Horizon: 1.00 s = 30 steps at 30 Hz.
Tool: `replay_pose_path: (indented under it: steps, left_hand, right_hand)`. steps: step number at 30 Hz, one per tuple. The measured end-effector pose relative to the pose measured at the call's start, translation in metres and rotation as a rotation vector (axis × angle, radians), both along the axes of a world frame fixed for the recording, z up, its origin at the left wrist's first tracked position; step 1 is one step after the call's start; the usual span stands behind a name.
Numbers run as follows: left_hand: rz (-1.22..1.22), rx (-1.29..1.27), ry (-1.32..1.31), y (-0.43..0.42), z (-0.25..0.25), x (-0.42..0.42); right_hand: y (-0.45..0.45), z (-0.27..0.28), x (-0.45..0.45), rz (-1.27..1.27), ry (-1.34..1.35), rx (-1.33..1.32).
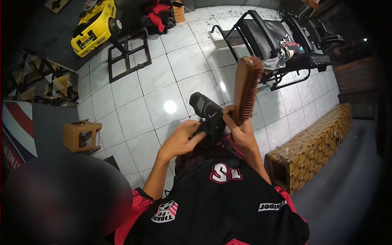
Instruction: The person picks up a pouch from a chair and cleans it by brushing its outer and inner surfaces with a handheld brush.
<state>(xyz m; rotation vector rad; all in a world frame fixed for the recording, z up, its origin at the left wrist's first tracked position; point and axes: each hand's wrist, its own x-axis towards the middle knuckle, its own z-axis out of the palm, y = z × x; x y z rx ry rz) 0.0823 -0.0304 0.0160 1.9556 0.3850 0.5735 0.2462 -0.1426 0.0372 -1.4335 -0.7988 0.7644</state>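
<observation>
My right hand point(241, 132) is closed around the lower end of a wooden brush point(244, 90) with reddish-brown bristles, which stands nearly upright. Its fingertips also come up against a black object that looks like a hair dryer point(207, 109), with a wide tube pointing away from me. My left hand point(181, 139) grips the dark body of that hair dryer from the left, thumb and fingers curled on it. The part near my lap is dark, and its outline is hard to make out there. Both hands are in front of my black and pink shirt point(204, 204).
Black metal chairs point(261, 41) stand at the upper right, with cloth on one seat. A woven bench point(312, 145) runs along the right. On the left are a small brown stool point(71, 136), a black metal frame point(129, 56) and a yellow toy car point(93, 30). White tiles point(151, 98) cover the floor.
</observation>
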Motion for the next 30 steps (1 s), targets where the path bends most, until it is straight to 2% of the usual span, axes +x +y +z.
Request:
replay_pose_path:
  steps: [1,2,4,6,8,10,12,13,14,16,17,19,20,22,23,24,26,27,29,30]
  left_hand:
    - [-0.016,-0.143,0.184,0.002,0.012,0.005]
    - [-0.017,-0.140,0.185,0.000,0.012,0.010]
    - [0.073,-0.270,0.196,-0.001,0.011,0.022]
    - [0.136,-0.198,0.186,-0.001,0.012,0.039]
    - [0.273,-0.180,0.121,-0.002,0.020,0.057]
    - [0.234,-0.117,0.166,0.005,0.019,0.067]
    - [0.219,-0.035,0.130,0.006,0.024,0.079]
    - [0.212,-0.026,0.137,0.007,0.028,0.086]
    - [0.224,0.011,0.149,0.007,0.032,0.091]
    - [0.230,0.047,0.178,0.008,0.042,0.101]
    - [0.255,0.052,0.223,0.010,0.047,0.105]
    - [0.281,0.057,0.374,0.013,0.064,0.112]
    - [0.279,0.063,0.384,0.016,0.070,0.114]
    - [0.203,0.217,0.248,0.022,0.081,0.113]
    - [0.182,0.205,0.261,0.026,0.088,0.109]
    - [0.203,0.222,0.241,0.027,0.101,0.108]
    - [0.339,0.209,0.245,0.027,0.121,0.104]
    - [0.363,0.238,0.190,0.028,0.129,0.100]
    - [0.421,0.257,0.061,0.029,0.143,0.090]
    - [0.441,0.324,0.069,0.028,0.152,0.086]
  right_hand:
    - [0.001,-0.001,0.005,0.027,-0.022,0.004]
    - [0.001,0.000,0.011,0.026,-0.021,0.006]
    - [0.002,0.005,0.023,-0.218,-0.231,-0.112]
    - [-0.008,-0.015,0.051,-0.224,-0.293,-0.195]
    - [-0.015,-0.016,0.068,-0.201,-0.319,-0.481]
    - [-0.026,-0.043,0.077,-0.189,-0.263,-0.461]
    - [-0.036,-0.052,0.079,-0.099,0.042,-0.299]
    - [-0.031,-0.032,0.070,-0.132,-0.035,-0.201]
    - [-0.028,-0.027,0.071,-0.138,-0.021,-0.198]
    - [-0.022,-0.022,0.077,0.103,0.120,-0.281]
    - [-0.017,-0.020,0.075,0.099,0.137,-0.282]
    - [-0.002,-0.013,0.069,0.052,-0.060,-0.041]
    - [0.002,-0.008,0.069,0.049,-0.050,-0.037]
    - [0.006,0.005,0.072,0.189,-0.198,0.181]
    - [0.005,0.013,0.078,0.300,-0.235,-0.032]
    - [0.006,0.004,0.081,0.307,-0.224,-0.033]
    - [0.010,-0.037,0.085,0.217,-0.308,0.210]
    - [0.009,-0.061,0.090,0.180,-0.351,0.173]
    - [-0.002,-0.125,0.106,0.263,-0.341,-0.141]
    - [-0.013,-0.159,0.114,0.314,-0.358,-0.379]
